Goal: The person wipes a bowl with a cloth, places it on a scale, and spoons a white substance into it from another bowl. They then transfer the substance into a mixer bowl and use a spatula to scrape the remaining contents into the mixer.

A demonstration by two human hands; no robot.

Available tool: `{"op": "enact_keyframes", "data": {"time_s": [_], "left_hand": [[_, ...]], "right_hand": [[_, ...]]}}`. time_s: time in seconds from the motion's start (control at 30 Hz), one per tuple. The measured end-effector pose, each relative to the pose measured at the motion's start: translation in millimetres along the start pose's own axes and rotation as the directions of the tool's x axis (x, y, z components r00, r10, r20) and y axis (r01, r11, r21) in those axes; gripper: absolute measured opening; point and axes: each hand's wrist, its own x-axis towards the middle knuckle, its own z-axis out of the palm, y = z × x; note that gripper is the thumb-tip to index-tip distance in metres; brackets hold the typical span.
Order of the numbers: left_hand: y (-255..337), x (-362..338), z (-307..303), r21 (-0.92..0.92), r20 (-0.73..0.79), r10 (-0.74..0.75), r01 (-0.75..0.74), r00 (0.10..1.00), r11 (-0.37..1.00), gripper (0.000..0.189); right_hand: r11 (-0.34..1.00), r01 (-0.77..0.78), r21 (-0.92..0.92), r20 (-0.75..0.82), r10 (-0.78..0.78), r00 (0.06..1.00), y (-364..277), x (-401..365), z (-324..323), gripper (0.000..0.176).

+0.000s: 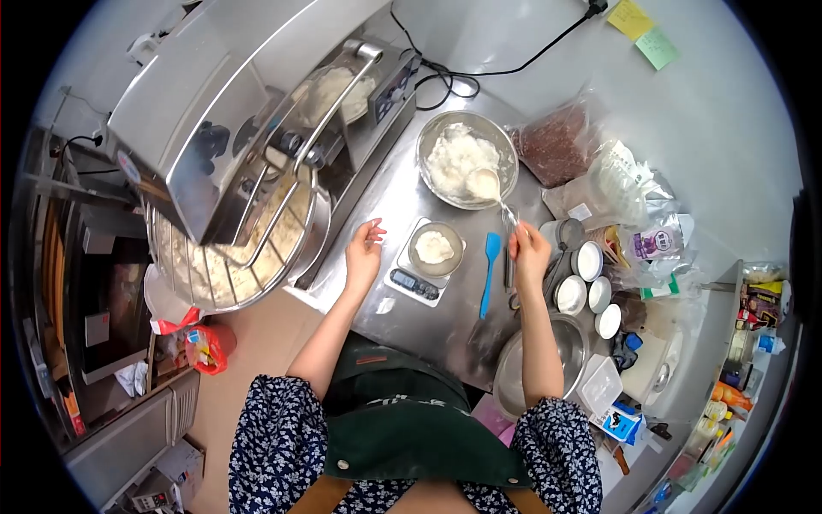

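Steel table (pixel 401 310), right fingers (pixel 525 243) clamped on spoon (pixel 485 185), left fingers (pixel 372 230) slightly apart.

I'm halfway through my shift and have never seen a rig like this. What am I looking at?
No robot here: those are a person's bare hands, and the one picture comes from a camera on their head, looking forward and down. The right hand holds a spoon over a large metal bowl of white, soft-looking stuff. The left hand is open, holding nothing. Between them on the steel table, a small bowl with more white stuff sits on a scale, beside a blue spatula. At the left stands a big machine with a wire guard.
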Motion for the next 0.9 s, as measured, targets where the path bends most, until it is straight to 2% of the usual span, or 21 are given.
{"op": "enact_keyframes", "data": {"time_s": [0.03, 0.1, 0.13, 0.2, 0.23, 0.33, 0.43, 0.53, 0.63, 0.73, 0.77, 0.87, 0.9], "left_hand": [[0.4, 14.7, 10.8, -0.024, 0.005, 0.017, -0.017, 1.000, 1.000, 0.048], [2.0, 42.9, 30.6, -0.055, 0.057, 0.016, -0.013, 0.998, 0.998, 0.054], [3.1, 55.2, 41.8, -0.125, 0.065, -0.027, 0.035, 0.997, 0.992, 0.055], [5.8, 74.8, 62.2, -0.261, 0.090, -0.113, 0.133, 0.989, 0.956, 0.057], [6.6, 82.1, 67.6, -0.252, 0.120, -0.179, 0.204, 0.977, 0.946, 0.061], [4.4, 95.4, 82.3, -0.288, 0.143, -0.292, 0.322, 0.946, 0.902, 0.064], [6.9, 97.1, 89.4, -0.328, 0.184, -0.316, 0.362, 0.931, 0.873, 0.070], [12.6, 96.4, 91.2, -0.350, 0.190, -0.344, 0.391, 0.920, 0.851, 0.073], [11.7, 98.4, 91.6, -0.349, 0.150, -0.366, 0.396, 0.918, 0.850, 0.074], [15.4, 95.7, 87.9, -0.300, 0.135, -0.457, 0.476, 0.879, 0.827, 0.074], [19.1, 94.6, 87.9, -0.335, 0.153, -0.468, 0.491, 0.870, 0.804, 0.073], [35.2, 92.4, 89.8, -0.399, 0.185, -0.483, 0.515, 0.856, 0.759, 0.071], [36.3, 93.6, 90.3, -0.402, 0.182, -0.472, 0.503, 0.863, 0.765, 0.071]], "right_hand": [[0.965, 0.111, -0.238, 0.007, -0.113, 0.994, 0.3, 16.7, 5.7, 0.022], [0.717, 0.325, -0.617, 0.074, -0.359, 0.930, -1.5, 44.7, 20.7, 0.018], [0.581, 0.457, -0.674, 0.140, -0.507, 0.850, 2.9, 61.0, 25.1, 0.018], [0.236, 0.640, -0.731, 0.308, -0.723, 0.619, 12.5, 87.0, 33.8, 0.017], [0.167, 0.596, -0.785, 0.359, -0.661, 0.659, 11.8, 91.4, 35.8, 0.015], [-0.040, 0.534, -0.845, 0.465, -0.548, 0.695, 26.3, 108.7, 33.3, 0.018], [-0.109, 0.557, -0.823, 0.539, -0.455, 0.708, 44.5, 97.7, 24.4, 0.022], [-0.071, 0.602, -0.795, 0.567, -0.438, 0.698, 37.4, 60.9, 21.1, 0.023], [-0.038, 0.596, -0.802, 0.569, -0.354, 0.742, 17.0, 51.8, 18.6, 0.025], [-0.105, 0.611, -0.784, 0.594, -0.413, 0.691, 1.3, 71.3, 22.6, 0.027], [-0.164, 0.611, -0.775, 0.616, -0.415, 0.670, 2.6, 80.1, 22.1, 0.022], [-0.148, 0.623, -0.768, 0.626, -0.377, 0.682, 4.8, 85.8, 17.6, 0.017], [-0.103, 0.623, -0.776, 0.611, -0.369, 0.700, 3.3, 82.5, 18.2, 0.016]]}}
